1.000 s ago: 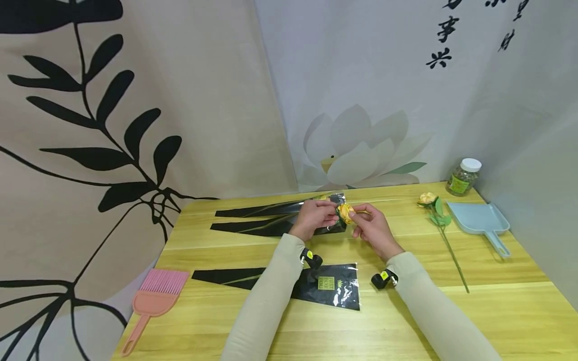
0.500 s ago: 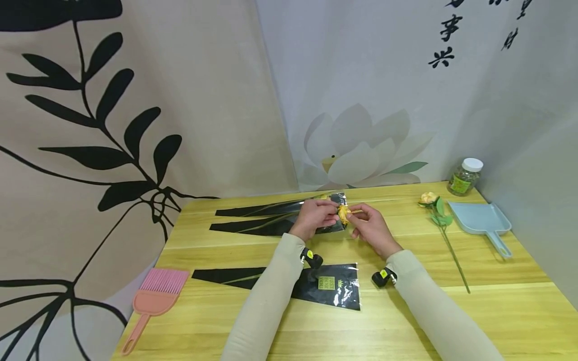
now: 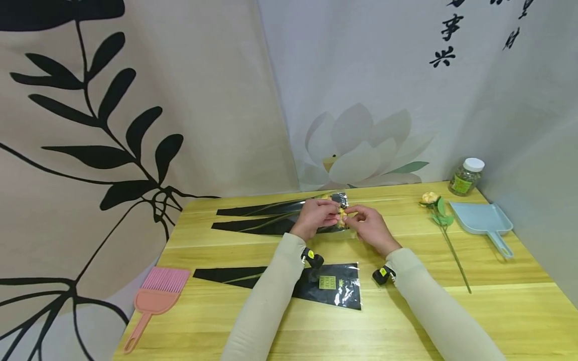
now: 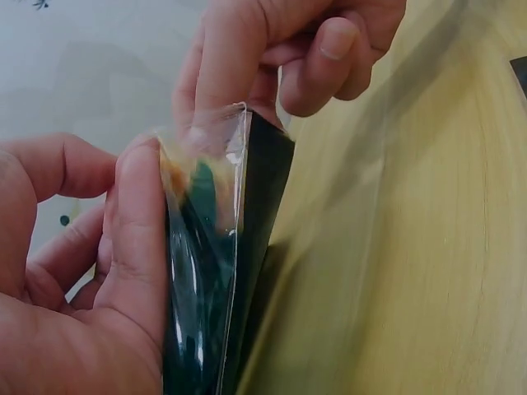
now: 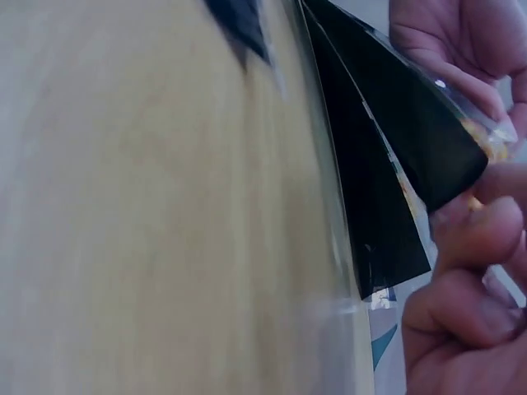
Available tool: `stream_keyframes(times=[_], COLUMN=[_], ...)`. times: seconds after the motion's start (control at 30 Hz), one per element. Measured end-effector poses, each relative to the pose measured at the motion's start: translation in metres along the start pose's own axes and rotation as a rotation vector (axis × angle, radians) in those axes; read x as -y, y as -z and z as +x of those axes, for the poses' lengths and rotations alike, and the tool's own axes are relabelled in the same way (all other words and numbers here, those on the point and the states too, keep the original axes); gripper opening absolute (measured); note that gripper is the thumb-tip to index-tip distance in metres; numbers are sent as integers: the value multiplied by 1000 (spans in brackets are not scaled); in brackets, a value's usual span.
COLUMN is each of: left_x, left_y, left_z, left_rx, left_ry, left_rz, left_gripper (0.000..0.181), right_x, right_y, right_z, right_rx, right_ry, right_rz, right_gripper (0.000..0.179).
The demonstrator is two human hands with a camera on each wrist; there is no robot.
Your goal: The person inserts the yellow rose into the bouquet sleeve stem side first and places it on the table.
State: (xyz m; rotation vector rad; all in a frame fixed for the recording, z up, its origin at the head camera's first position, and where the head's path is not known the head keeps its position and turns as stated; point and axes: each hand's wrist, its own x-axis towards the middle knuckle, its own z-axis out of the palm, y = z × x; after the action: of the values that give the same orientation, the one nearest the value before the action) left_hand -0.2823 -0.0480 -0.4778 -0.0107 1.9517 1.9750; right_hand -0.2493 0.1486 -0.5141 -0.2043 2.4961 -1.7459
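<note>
Tucking a yellow flower (image 3: 341, 212) into the mouth of a black plastic sleeve (image 4: 198, 313), by the look of it; the head lies at the wide end, petals and a green leaf showing through the clear front. Left hand (image 3: 317, 219) grips the sleeve by one edge near the rim, thumb to the front. Right hand (image 3: 371, 228) is at the opening with fingers curled, at least one tip behind the film; cannot tell whether it pinches petals or only presses them. Judged best: left thumb firm on the edge so the film does not slide along with the bloom, petals gathered inward, push from the base of the head, stem in line with the taper; a crooked push may snag the thin rim or bend petals. Edges: a second sleeve (image 3: 266, 206) lies just beyond, close to the desk's (image 3: 343, 336) far side and the hanging cloth (image 3: 226, 125), so little room that way. Third sleeve (image 3: 338, 296) lies nearer the person, under the left forearm; low sweeps could drag it. More open room to the right, bare wood as far as a loose flower (image 3: 443, 220) and blue dustpan (image 3: 480, 218); an outward draw of the right hand looks easiest there.
</note>
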Motion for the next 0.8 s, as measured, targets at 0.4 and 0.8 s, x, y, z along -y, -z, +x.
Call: stream_keyframes(times=[0.4,0.8], left_x=[1,8], left_y=[-5,-2], left_z=[-2,-2], left_rx=[32,42], left_ry=[4,27], left_rz=[-61,-73], left_gripper=[24,30], right_x=[6,3], right_y=[-10,-12], right_z=[6,9], right_rx=[21,100], right_ry=[79,76], right_rz=[-164,-178], right_gripper=[33,32])
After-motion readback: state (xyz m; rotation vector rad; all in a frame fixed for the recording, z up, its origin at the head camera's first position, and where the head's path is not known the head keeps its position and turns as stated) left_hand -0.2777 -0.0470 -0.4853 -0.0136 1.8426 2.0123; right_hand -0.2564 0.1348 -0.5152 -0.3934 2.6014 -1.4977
